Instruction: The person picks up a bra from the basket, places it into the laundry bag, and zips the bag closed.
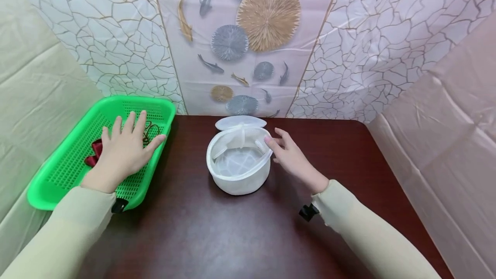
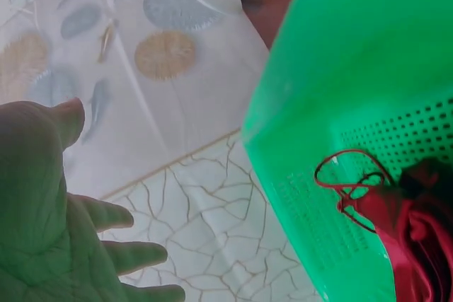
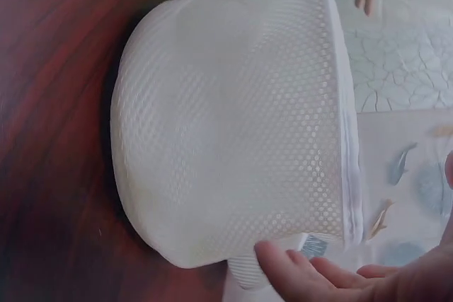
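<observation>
A round white mesh laundry bag [image 1: 237,182] stands upright on the table, its zip-edged lid [image 1: 241,122] folded back behind it. My right hand [image 1: 291,158] is beside the bag's right rim, fingers loosely bent and thumb overlapping the rim in the head view. In the right wrist view its fingertips [image 3: 272,259] show at the bag's far side. Over the green basket hovers my left hand [image 1: 125,150], fingers spread and holding nothing. Below it lies a dark red satin item [image 2: 417,224] with thin cord loops [image 2: 354,167], partly hidden by the hand in the head view.
The green perforated basket [image 1: 50,201] stands at the left of the dark red-brown table [image 1: 217,236]. Behind rises a patterned cloth wall [image 1: 193,76], with plain cloth sides at left and right. Dark devices [image 1: 308,212] are strapped at both wrists.
</observation>
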`<state>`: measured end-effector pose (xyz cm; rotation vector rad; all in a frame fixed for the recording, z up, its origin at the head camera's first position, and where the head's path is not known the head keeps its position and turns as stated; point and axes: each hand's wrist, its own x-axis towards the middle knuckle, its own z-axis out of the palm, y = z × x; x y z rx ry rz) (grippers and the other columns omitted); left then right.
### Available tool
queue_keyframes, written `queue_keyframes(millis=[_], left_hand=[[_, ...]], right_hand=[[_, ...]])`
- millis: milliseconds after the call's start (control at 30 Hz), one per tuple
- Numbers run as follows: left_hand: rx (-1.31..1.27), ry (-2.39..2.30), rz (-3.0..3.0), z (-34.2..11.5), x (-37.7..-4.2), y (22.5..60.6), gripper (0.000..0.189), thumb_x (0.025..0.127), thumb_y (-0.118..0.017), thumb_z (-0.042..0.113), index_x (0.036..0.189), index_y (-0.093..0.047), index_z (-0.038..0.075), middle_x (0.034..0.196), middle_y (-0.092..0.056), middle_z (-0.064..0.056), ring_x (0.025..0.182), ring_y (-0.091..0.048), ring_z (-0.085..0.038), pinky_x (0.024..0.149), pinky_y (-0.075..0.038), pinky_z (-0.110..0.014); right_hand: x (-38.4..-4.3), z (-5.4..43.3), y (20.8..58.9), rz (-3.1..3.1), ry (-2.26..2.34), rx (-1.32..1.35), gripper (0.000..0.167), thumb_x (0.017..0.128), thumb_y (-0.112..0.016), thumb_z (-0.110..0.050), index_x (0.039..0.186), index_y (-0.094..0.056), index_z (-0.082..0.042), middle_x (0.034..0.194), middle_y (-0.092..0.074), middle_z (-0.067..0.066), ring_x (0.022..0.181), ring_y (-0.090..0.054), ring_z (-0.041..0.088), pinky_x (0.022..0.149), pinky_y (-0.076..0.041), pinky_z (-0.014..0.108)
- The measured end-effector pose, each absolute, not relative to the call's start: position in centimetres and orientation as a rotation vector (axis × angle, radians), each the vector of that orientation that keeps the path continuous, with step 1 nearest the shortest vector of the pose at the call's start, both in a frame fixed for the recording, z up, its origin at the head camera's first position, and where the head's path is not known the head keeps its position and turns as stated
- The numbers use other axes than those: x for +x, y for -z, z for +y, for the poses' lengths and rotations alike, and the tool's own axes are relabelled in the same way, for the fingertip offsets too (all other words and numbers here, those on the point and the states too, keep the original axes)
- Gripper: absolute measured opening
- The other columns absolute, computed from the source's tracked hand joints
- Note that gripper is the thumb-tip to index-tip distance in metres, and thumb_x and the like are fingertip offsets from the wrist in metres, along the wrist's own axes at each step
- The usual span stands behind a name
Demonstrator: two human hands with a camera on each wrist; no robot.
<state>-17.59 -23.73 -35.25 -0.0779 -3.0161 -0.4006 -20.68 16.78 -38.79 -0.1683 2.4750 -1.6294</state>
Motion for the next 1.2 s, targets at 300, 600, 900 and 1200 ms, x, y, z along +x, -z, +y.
queue_keyframes(millis=[300,600,900,1200], left_hand=[[-0.034,0.431,-3.069,-25.8,-18.9,35.7,0.093,0.091,-0.026,0.073,0.155,0.001,0.011,0.154,-0.006,-0.032,0.133,0.001,-0.062,0.097,0.004,-0.077],[0.0,0.454,-3.189,-27.1,-19.6,36.2,0.101,0.088,-0.025,0.077,0.154,0.0,0.005,0.151,-0.006,-0.037,0.129,-0.003,-0.066,0.094,0.001,-0.079],[0.018,0.484,-3.352,-28.2,-20.5,37.3,0.106,0.086,-0.03,0.078,0.153,0.0,0.002,0.15,-0.003,-0.039,0.126,-0.004,-0.068,0.093,-0.004,-0.079],[-0.036,0.498,-3.46,-29.3,-21.2,38.9,0.107,0.089,-0.038,0.072,0.149,-0.005,-0.01,0.145,-0.009,-0.044,0.123,-0.014,-0.068,0.094,-0.018,-0.077]], right_hand=[[-20.9,16.7,38.7,2.218,1.87,-0.007,0.072,0.095,-0.059,-0.041,0.147,-0.027,-0.003,0.131,-0.045,0.026,0.116,-0.053,0.041,0.09,-0.048,0.049],[-21.2,16.6,39.8,2.286,1.849,0.045,0.052,0.094,-0.062,-0.015,0.137,-0.036,0.002,0.115,-0.053,0.023,0.1,-0.062,0.032,0.087,-0.051,0.042],[-21.3,16.6,40.5,2.366,1.757,0.048,0.04,0.094,-0.058,-0.006,0.13,-0.044,0.005,0.11,-0.056,0.021,0.091,-0.062,0.023,0.082,-0.053,0.034],[-21.2,16.9,40.6,2.415,1.701,0.05,0.032,0.09,-0.054,-0.001,0.12,-0.054,0.009,0.103,-0.06,0.018,0.086,-0.061,0.02,0.079,-0.053,0.032]])
